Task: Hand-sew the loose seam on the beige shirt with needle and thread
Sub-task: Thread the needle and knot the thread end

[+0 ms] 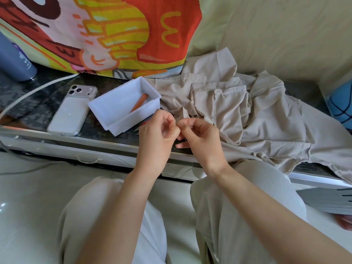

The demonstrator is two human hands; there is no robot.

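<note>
Left hand point(158, 130): held above the table edge, fingers curled, thumb and forefinger pinched at a thin needle point(176, 122).
Right hand point(200, 135): brought fingertip to fingertip with the left, the same needle pinched.
Beige shirt point(257, 119): laid crumpled on the dark table point(38, 103), right of the hands, its lower part hung over the front edge.
White plastic box point(131, 121): set just left of the shirt, an orange-handled tool point(140, 103) laid inside.
Phone point(70, 113): laid face down, left of the box.
Blue bottle point(13, 60): stood at the far left.
Printed cloth point(114, 35): hung behind the table.
</note>
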